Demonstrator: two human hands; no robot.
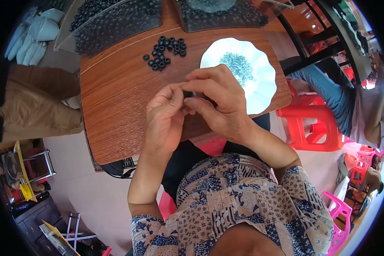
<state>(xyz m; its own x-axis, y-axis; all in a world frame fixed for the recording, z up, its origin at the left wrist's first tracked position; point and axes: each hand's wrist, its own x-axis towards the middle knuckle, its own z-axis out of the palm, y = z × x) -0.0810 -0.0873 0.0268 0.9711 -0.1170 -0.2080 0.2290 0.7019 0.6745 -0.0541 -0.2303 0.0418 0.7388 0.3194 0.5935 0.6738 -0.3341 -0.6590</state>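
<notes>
Over the near middle of the wooden table [111, 119], my left hand [164, 113] and my right hand [224, 100] meet fingertip to fingertip. Pinched between them is a small dark piece [187, 94], mostly covered by the fingers. Its kind cannot be made out. Beyond my hands lies a loose group of small round black pieces with holes [161, 53]. A white plate with a wavy rim [262, 96] stands close by my right hand, partly behind it. Many tiny silvery grey bits [238, 68] are heaped in its middle.
Two clear plastic bins, one at the far left [115, 32] and one at the far right [226, 19], hold many black pieces. A person in brown trousers [42, 102] is at the left; another in jeans [328, 91] sits at the right beside a red plastic stool [305, 128].
</notes>
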